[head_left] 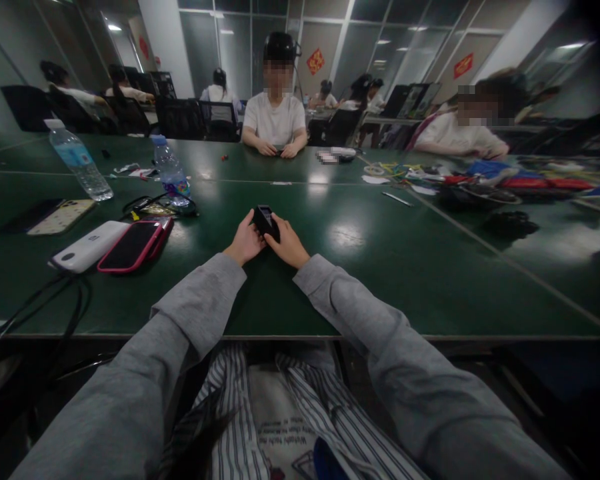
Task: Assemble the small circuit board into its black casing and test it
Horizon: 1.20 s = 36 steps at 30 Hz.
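Observation:
A small black box-shaped object, with greyish marks on its upper face, is held just above the green table. My left hand grips it from the left side, fingers partly hidden behind it. From the right, my right hand closes on its lower right edge, thumb and fingers pressed to it. What exactly the object is I cannot make out. Left of my hands lie a phone in a pink case and a white power bank, both apart from them.
On the green table stand two water bottles, one tilted-looking and one beside black cables. A pen lies to the right, near a pile of cables and bags. A person sits opposite.

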Tool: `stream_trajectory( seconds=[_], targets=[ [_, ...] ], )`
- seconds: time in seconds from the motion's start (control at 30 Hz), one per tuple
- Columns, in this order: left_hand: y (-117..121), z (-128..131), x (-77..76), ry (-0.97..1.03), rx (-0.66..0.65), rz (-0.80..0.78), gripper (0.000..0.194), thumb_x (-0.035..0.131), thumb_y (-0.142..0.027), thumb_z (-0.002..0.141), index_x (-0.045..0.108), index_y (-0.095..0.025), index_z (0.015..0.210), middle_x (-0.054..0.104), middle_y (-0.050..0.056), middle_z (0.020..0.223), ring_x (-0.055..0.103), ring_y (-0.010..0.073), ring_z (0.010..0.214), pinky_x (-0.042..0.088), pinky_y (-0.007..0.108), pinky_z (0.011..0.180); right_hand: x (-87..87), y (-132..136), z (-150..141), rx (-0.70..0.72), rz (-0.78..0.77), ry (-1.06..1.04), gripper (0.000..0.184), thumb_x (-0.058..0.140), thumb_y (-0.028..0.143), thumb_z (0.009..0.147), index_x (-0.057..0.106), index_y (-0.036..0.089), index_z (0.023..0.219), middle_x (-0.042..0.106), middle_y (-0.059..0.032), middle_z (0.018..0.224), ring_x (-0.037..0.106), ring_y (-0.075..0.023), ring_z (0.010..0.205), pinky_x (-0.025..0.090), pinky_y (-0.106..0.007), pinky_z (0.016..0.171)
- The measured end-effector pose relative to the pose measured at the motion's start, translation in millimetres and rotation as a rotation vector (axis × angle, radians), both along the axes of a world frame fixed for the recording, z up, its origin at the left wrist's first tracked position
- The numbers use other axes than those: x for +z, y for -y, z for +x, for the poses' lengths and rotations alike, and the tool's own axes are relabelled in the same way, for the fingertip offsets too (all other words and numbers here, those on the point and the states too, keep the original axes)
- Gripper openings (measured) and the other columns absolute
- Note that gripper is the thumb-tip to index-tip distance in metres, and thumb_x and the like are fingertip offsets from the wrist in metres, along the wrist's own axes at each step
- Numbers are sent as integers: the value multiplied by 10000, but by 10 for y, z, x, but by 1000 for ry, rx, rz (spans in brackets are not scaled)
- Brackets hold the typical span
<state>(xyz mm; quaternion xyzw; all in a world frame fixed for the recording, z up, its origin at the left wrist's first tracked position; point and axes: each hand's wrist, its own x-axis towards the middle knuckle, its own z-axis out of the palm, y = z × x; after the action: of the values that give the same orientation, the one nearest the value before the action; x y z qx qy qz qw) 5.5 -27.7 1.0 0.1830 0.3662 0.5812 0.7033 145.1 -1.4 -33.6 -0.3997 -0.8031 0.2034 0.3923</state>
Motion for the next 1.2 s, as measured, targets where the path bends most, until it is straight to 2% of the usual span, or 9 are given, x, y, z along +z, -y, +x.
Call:
stream_trajectory(
  seconds=[0.07, 0.13, 0.2, 0.3, 0.4, 0.57, 0.83, 1.03, 1.2],
  targets=[
    [-1, 2, 3, -23, -21, 28, 433, 535, -560, 914, 630, -179, 1096, 658, 70, 757, 635, 193, 697, 503, 311, 704, -13, -57, -3, -11, -89, -126, 599, 604, 277, 829, 463, 187, 1405, 557, -141, 1346, 531, -268, 1274, 415, -484, 1106],
    [-2, 12, 7, -53, -43, 58, 430, 526, -570, 917, 635, -192, 1090, 670, 71, 796, 649, 198, 748, 505, 312, 729, 5, -121, 12, -32, -261, -325, 525, 619, 287, 804, 521, 198, 1312, 603, -107, 1281, 570, -244, 1217, 438, -465, 1087],
    [-6, 24, 5, -80, -48, 96, 390, 555, -553, 911, 641, -210, 1075, 677, 64, 844, 655, 193, 799, 502, 306, 765, 52, -182, 55, -18, -502, -563, 393, 605, 311, 801, 566, 200, 1176, 654, -74, 1140, 628, -219, 1089, 514, -430, 990],
    [-17, 41, -16, -136, -8, 168, 310, 684, -463, 852, 647, -244, 1069, 691, 56, 989, 658, 188, 916, 485, 308, 841, 142, -235, 157, 87, -865, -902, 185, 519, 332, 848, 572, 201, 968, 673, -43, 938, 662, -177, 905, 585, -334, 811],
    [-29, 61, -47, -232, 77, 250, 324, 791, -314, 774, 640, -260, 1056, 684, 38, 1112, 645, 172, 1017, 457, 297, 885, 207, -216, 236, 180, -1071, -1133, 214, 483, 368, 886, 579, 187, 947, 689, -62, 888, 668, -158, 826, 595, -274, 716],
    [-38, 104, -90, -282, 156, 292, 503, 846, -184, 695, 568, -257, 1108, 674, 11, 1040, 645, 127, 895, 467, 269, 827, 228, -87, 192, 265, -1204, -1167, 284, 496, 421, 900, 611, 171, 969, 691, -82, 830, 651, -160, 707, 583, -257, 602],
    [-73, 92, -145, -212, 109, 265, 532, 881, -215, 655, 561, -251, 1079, 652, -2, 950, 628, 107, 741, 490, 239, 676, 240, -12, 101, 270, -1242, -1042, 253, 517, 440, 904, 593, 199, 916, 679, -56, 785, 635, -158, 648, 576, -265, 571],
    [-35, 84, -57, -188, 96, 227, 353, 794, -360, 778, 574, -245, 1029, 623, -16, 787, 572, 108, 630, 467, 262, 643, 279, 6, 126, 288, -1282, -1061, 283, 473, 424, 931, 604, 178, 984, 699, -78, 806, 645, -162, 644, 583, -264, 554],
    [-20, 79, -34, -163, 114, 198, 274, 744, -357, 826, 582, -239, 1012, 646, -11, 808, 610, 128, 696, 470, 270, 699, 302, 11, 136, 319, -1320, -1048, 320, 444, 428, 954, 601, 157, 1020, 694, -85, 778, 662, -164, 648, 583, -253, 541]
  ],
)
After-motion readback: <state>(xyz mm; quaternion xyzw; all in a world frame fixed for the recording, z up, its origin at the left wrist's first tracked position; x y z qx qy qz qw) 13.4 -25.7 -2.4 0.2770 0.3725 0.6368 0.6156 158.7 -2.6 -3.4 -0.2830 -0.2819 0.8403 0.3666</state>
